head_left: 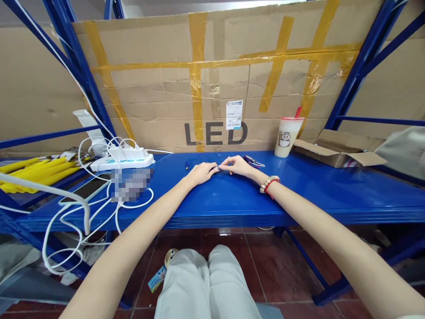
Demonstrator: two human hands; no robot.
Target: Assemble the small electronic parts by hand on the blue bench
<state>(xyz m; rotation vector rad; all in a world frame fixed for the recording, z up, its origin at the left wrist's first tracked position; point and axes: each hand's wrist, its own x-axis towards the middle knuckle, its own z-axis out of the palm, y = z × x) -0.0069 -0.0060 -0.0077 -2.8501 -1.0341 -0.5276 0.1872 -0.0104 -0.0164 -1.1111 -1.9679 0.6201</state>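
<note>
My left hand [201, 173] rests low over the blue shelf top [212, 199], its fingers closed together around a tiny, pale piece [216, 167] too small to name. From the right, my right hand [238, 165] pinches at the same spot, thumb and index fingertip meeting the left fingertips. What lies between the right fingers is mostly hidden. A short dark-blue piece like a pen cap [186, 165] lies just left of my left hand. Behind my right wrist is a small cluster of dark-blue and silvery items [253, 161], not clear enough to name.
A white power strip [122, 165] with tangled cables and a phone [86, 189] occupy the left, beside yellow-wrapped items [40, 172]. At right stand a drink cup [284, 138] with a red straw and an open cardboard box [341, 148]. Taped cardboard [159, 97] walls the back.
</note>
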